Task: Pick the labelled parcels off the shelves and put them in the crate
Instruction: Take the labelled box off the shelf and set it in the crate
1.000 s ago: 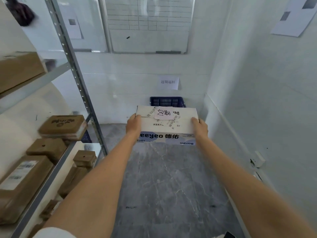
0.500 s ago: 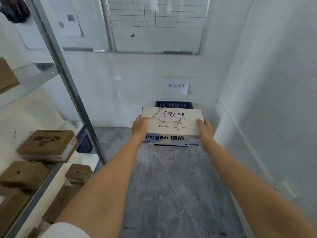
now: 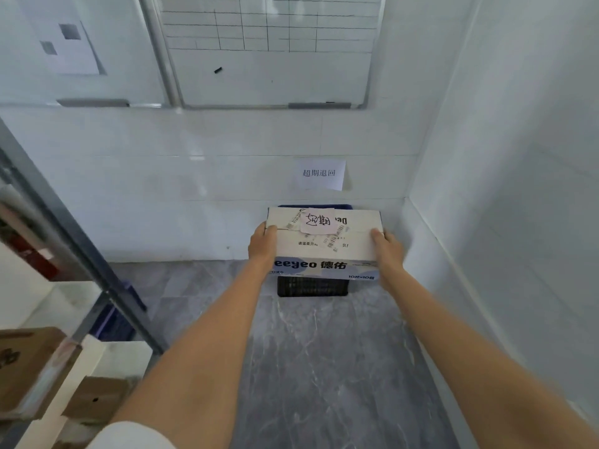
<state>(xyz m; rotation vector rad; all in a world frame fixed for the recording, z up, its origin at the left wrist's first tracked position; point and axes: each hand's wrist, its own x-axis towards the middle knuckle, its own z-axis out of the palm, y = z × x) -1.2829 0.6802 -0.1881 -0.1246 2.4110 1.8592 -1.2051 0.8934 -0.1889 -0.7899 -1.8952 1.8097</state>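
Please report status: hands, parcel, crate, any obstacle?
Left hand and right hand grip parcel by its ends. Parcel held in front of crate, not in yet. No obstacle visible.

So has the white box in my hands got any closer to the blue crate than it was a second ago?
Yes. The white box has moved forward toward the blue crate by the wall and now covers most of it, held between left hand and right hand.

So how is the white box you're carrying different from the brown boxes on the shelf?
The white box is pale with blue print and a handwritten note on top; the brown boxes are plain cardboard. The white box is up in both hands, left hand and right hand; the brown boxes rest on the shelf. Both are cardboard parcels.
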